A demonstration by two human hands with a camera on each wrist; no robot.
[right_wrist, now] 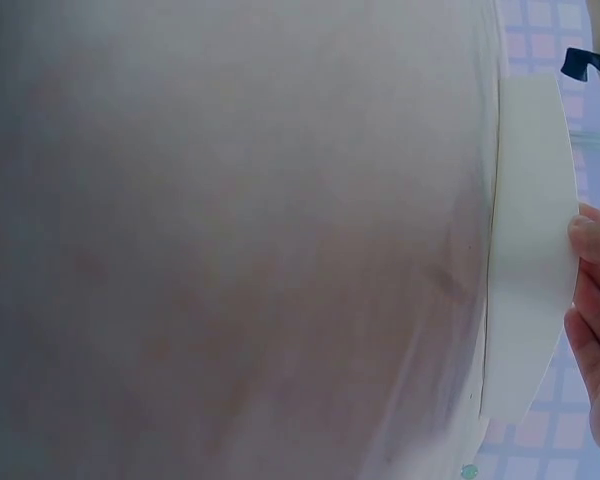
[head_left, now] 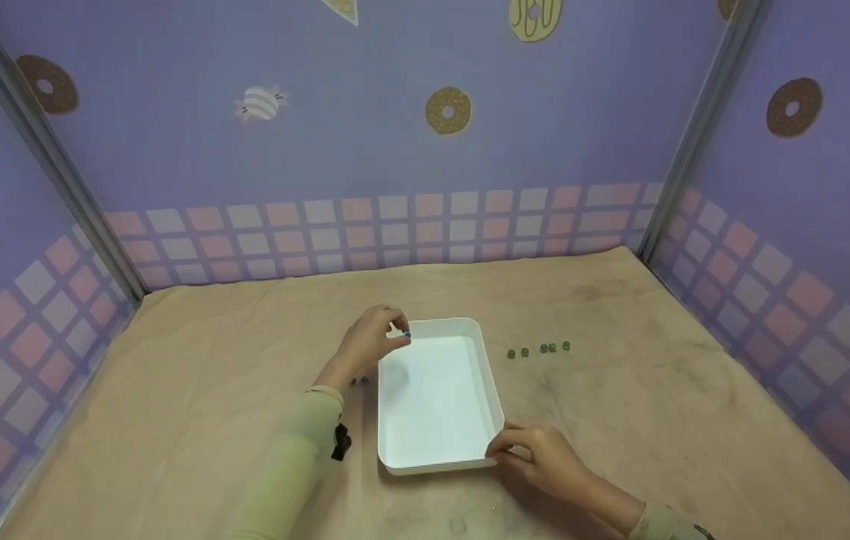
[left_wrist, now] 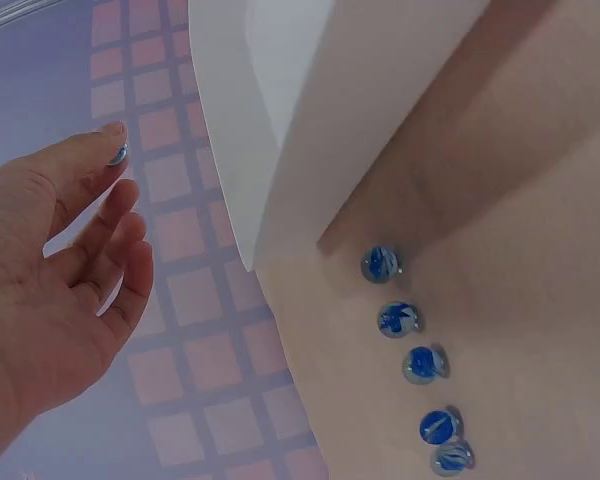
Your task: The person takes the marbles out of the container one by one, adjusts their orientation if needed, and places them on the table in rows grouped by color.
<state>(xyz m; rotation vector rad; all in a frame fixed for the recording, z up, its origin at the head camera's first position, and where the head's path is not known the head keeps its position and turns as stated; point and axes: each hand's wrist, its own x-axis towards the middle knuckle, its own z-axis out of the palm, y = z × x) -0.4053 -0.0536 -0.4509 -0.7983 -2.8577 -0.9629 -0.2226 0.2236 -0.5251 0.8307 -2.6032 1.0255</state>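
Note:
A blue-and-clear glass marble (head_left: 407, 335) is pinched between the thumb and index finger of my left hand (head_left: 368, 339), above the far left part of a white rectangular tray (head_left: 497, 397). The left wrist view shows the same marble (left_wrist: 119, 155) at the fingertips, partly covered by them. My right hand (head_left: 548, 459) grips the tray's near right corner, thumb and fingers on its rim. Outside the tray's left wall lie several blue swirled marbles (left_wrist: 397, 319), mostly hidden behind my left arm in the head view.
Several green marbles (head_left: 544, 349) form a rough row to the right of the tray. Brown paper (head_left: 244, 330) covers the table. Purple walls (head_left: 364, 150) with a tiled band enclose it at the back and sides.

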